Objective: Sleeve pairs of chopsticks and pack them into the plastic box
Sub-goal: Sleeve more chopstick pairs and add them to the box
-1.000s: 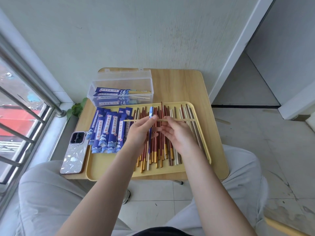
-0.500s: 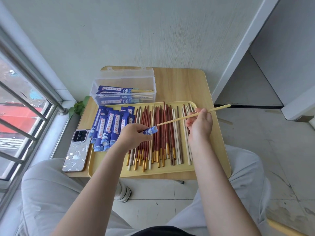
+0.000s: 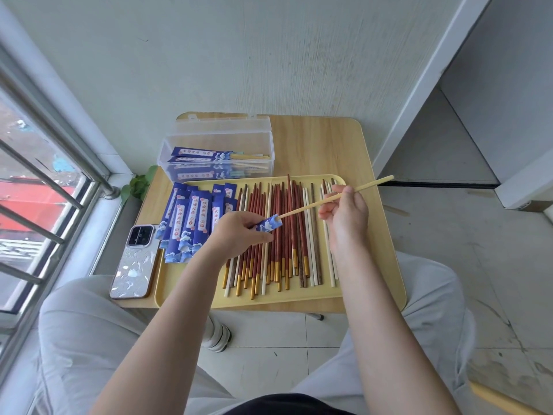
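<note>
My left hand (image 3: 236,232) grips a blue paper sleeve (image 3: 269,224) over the yellow tray (image 3: 191,298); only the sleeve's open end shows. My right hand (image 3: 345,212) pinches a pale bamboo chopstick pair (image 3: 308,206), whose tip sits in the sleeve's mouth while its far end points up and right. Several loose red, brown and white chopsticks (image 3: 281,235) lie in a row on the tray. A stack of empty blue sleeves (image 3: 191,223) lies on the tray's left. The clear plastic box (image 3: 218,154) stands open behind the tray with several sleeved pairs inside.
A phone (image 3: 136,260) in a pearly case lies on the wooden table (image 3: 323,145) left of the tray. A window with metal bars (image 3: 45,175) is at the left, a wall behind the table. My knees are under the table's front edge.
My hands moved apart from above the chopstick row. The right hand drew the bamboo pair out to the right, and its tip now sits in the sleeve that the left hand holds.
</note>
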A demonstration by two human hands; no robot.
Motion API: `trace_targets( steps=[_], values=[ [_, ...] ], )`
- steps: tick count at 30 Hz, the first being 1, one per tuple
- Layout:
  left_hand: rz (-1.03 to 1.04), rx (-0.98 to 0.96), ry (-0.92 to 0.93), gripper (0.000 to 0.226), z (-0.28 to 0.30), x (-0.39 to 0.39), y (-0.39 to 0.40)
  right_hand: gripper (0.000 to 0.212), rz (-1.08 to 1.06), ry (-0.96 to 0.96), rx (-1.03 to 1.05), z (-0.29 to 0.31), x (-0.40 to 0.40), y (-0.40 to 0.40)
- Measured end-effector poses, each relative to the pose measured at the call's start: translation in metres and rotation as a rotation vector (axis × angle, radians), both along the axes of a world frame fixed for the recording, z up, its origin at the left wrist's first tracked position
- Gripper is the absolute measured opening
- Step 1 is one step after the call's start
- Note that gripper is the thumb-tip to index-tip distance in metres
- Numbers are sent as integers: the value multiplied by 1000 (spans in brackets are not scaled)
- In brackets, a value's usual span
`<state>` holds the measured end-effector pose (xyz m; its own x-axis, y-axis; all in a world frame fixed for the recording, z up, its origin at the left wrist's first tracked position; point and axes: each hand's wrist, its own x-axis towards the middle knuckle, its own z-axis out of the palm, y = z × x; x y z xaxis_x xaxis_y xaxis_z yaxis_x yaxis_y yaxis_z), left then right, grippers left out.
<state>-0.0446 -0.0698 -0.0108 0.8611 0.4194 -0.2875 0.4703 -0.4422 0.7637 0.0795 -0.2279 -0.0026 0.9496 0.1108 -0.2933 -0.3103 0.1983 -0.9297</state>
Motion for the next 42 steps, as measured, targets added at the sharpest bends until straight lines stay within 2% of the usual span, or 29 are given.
trace_targets(
  steps=[2, 5, 7, 11, 13, 15, 17, 20, 22, 25, 27, 31, 42],
  values=[
    [-15, -31, -10, 10, 2, 3, -4, 26, 149, -10, -21, 1, -4, 2],
    [-10, -144, -47, 14, 6, 7, -12, 19, 385, -45, -172, -2, -16, 8],
    [-22, -176, -45, 17, 7, 8, -16, 39, 455, -97, -273, -6, -21, 12],
    [-102, -262, 47, 20, 6, 6, -18, 100, 461, -94, -333, -9, -16, 11],
    [-163, -308, 78, 21, 5, 5, -19, 110, 468, -114, -338, -9, -14, 6],
    [-196, -312, 80, 22, 5, 6, -21, 100, 509, -137, -349, -7, -13, 2],
    [-199, -325, 94, 23, 4, 8, -23, 75, 521, -160, -373, -6, -13, -1],
    [-90, -439, 78, 29, 0, 9, -25, 49, 418, -141, -436, -11, -6, -6],
    [50, -504, 44, 29, -6, 11, -26, 33, 426, -196, -693, -17, -5, -9],
    [235, -640, 21, 26, -15, 17, -31, 14, 583, -333, -1090, -31, -11, -13],
    [314, -674, 16, 23, -19, 21, -35, 10, 645, -351, -1198, -37, -15, -12],
    [443, -720, -3, 20, -25, 24, -40, 13, 627, -407, -1340, -39, -14, -8],
    [495, -724, 10, 18, -30, 26, -39, 15, 547, -395, -1446, -46, -7, -2]
  ],
)
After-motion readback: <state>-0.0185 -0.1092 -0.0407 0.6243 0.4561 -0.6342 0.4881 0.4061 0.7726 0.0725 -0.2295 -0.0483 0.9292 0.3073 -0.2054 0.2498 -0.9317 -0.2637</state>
